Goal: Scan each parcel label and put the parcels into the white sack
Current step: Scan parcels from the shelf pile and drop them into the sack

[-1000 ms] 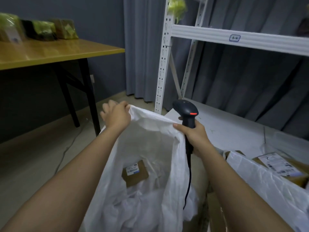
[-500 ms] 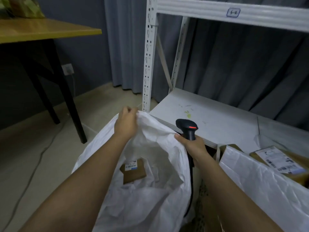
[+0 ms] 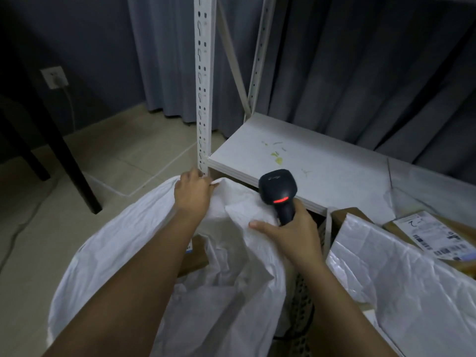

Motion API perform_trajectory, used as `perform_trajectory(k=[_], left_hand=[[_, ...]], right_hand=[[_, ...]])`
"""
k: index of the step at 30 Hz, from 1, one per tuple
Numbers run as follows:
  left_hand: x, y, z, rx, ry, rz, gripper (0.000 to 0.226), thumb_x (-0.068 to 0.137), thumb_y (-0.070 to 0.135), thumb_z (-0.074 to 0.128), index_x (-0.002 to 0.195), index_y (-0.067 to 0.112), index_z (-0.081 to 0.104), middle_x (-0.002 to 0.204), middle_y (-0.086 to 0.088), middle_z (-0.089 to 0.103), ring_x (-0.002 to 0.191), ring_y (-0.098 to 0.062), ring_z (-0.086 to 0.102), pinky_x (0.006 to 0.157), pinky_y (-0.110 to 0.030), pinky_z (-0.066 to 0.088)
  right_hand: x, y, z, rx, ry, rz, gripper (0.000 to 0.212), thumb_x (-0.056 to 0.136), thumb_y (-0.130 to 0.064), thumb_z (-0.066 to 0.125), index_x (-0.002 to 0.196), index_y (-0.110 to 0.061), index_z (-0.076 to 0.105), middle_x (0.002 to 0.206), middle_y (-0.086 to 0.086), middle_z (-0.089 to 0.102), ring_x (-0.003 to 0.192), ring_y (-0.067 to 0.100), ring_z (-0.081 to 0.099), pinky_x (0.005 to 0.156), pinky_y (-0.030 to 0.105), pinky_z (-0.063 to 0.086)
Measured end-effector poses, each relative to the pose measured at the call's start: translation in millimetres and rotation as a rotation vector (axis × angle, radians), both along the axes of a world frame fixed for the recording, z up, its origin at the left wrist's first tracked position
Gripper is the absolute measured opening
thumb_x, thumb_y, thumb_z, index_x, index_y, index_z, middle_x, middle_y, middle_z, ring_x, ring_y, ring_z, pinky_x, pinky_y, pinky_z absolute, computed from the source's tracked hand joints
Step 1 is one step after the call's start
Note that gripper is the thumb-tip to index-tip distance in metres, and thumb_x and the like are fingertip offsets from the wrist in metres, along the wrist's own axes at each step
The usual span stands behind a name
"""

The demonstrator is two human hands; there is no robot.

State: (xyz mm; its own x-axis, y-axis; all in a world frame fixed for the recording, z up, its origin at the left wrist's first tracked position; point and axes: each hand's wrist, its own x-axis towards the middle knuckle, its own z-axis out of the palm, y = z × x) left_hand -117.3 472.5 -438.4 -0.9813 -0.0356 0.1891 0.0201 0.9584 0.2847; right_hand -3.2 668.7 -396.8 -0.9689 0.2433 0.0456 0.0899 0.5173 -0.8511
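Left hand (image 3: 192, 193) grips the far rim of the white sack (image 3: 123, 243), fingers curled over the fabric, beside the shelf upright (image 3: 204, 81); right hand (image 3: 291, 235) grips the handle of the black scanner (image 3: 278, 188), its red light lit, with the thumb pressing the sack's near-right edge; the sack mouth is held open between both grips. One brown parcel (image 3: 197, 256) lies inside the sack, largely hidden by the left forearm; a second labelled parcel (image 3: 435, 234) lies at right, just beyond another white bag (image 3: 401, 287); the low shelf board (image 3: 322, 166) stands behind.
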Motion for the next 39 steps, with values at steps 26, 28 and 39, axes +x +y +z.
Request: perform_trajectory(k=[26, 28, 39], left_hand=[[44, -2, 22, 0.201, -0.07, -0.045, 0.058, 0.096, 0.03, 0.054, 0.149, 0.033, 0.029, 0.16, -0.013, -0.002, 0.146, -0.033, -0.003, 0.117, -0.048, 0.0], [61, 6, 33, 0.216, -0.081, -0.011, 0.06, 0.095, 0.033, 0.054, 0.149, 0.035, 0.027, 0.157, -0.013, 0.002, 0.143, -0.035, 0.003, 0.115, -0.048, 0.006], [173, 59, 95, 0.526, -0.128, -0.263, 0.045, 0.094, 0.026, 0.058, 0.138, 0.025, 0.047, 0.14, -0.007, 0.033, 0.127, -0.029, 0.039, 0.11, -0.036, 0.032]], right_hand=[[-13, 19, -4, -0.389, 0.019, -0.274, 0.035, 0.072, -0.027, 0.083, 0.085, -0.026, 0.05, 0.082, 0.002, 0.058, 0.065, 0.017, 0.053, 0.066, 0.033, 0.047], [3, 21, 11, -0.417, 0.024, -0.266, 0.032, 0.076, -0.024, 0.08, 0.084, -0.026, 0.05, 0.079, 0.002, 0.056, 0.063, 0.016, 0.051, 0.064, 0.031, 0.045], [127, 37, 70, -0.5, -0.102, -0.186, 0.027, 0.082, -0.032, 0.075, 0.099, -0.016, 0.06, 0.069, 0.007, 0.054, 0.056, 0.019, 0.048, 0.05, 0.029, 0.044]])
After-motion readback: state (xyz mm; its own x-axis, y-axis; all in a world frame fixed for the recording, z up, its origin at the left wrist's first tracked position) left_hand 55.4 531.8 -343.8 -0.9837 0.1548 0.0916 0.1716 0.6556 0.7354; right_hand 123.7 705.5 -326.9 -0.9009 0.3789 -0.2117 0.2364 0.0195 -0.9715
